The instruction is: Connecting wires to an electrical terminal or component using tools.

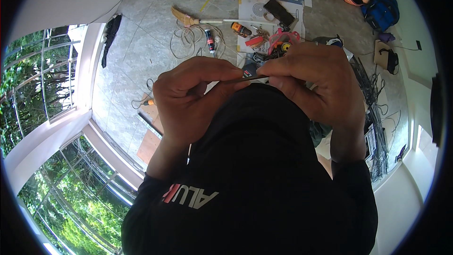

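Pinched between both hands is a thin dark-grey rod (249,79), dull and unpatterned. Below the hands spreads a black long-sleeved shirt (255,179) bearing white and red lettering. Beyond the left hand (188,99) the grey mottled stone floor (137,47) carries a loose coil of pale cream cord (188,42), a straw-coloured hand broom with a white handle (198,20) and a white tube with red and black bands (209,40). Above the right hand (314,82) lie an orange-and-black power tool (241,29) and a pink tangle of strap (283,38). Far to the right sits a bright blue bag (381,8). Left of the left hand, green foliage (28,80) shows behind white window bars.
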Tool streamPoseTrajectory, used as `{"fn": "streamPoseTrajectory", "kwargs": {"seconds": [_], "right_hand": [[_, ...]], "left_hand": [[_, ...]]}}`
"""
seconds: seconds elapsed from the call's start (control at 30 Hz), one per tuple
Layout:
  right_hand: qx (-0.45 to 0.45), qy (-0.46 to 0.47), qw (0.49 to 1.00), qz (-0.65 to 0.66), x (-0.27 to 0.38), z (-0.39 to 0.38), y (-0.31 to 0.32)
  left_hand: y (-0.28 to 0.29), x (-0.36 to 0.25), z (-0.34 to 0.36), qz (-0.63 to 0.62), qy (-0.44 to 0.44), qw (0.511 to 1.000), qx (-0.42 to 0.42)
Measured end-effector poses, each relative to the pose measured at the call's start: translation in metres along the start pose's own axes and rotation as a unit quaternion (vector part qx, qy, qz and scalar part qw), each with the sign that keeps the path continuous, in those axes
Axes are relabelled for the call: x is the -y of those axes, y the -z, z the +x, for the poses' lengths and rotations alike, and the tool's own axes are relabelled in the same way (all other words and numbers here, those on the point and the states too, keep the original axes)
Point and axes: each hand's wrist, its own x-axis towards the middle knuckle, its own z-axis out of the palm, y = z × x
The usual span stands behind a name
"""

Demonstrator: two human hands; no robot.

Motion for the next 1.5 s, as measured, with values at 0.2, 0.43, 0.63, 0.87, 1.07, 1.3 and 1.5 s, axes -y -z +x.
{"fn": "streamPoseTrajectory", "kwargs": {"seconds": [0.2,0.43,0.63,0.87,1.07,1.3,1.5], "right_hand": [[0.007,-0.001,1.000,-0.007,0.0014,0.0041,0.0014],[-0.001,0.003,1.000,0.007,-0.0016,0.0047,0.0016],[0.010,0.004,1.000,0.010,-0.0032,0.0046,0.0016],[0.004,-0.005,1.000,0.018,-0.0043,0.0032,0.0020],[0.012,0.001,1.000,0.028,-0.0039,0.0051,-0.0002],[0.013,0.018,1.000,0.014,-0.0043,0.0036,0.0021],[0.014,0.024,1.000,-0.004,-0.0036,0.0032,0.0016]], "left_hand": [[0.0019,-0.0013,0.0026,-0.003,0.001,1.000,0.001],[0.0041,-0.0024,0.0045,0.010,-0.002,1.000,-0.001],[0.0042,-0.0013,0.0045,0.023,-0.017,1.000,0.010],[0.0036,-0.0027,0.0046,0.015,0.007,1.000,-0.001],[0.0006,-0.0028,0.0033,0.012,0.009,1.000,0.000],[-0.0006,-0.0045,0.0027,0.013,0.010,1.000,0.012],[-0.0018,-0.0047,0.0021,0.015,0.009,1.000,0.010]]}}
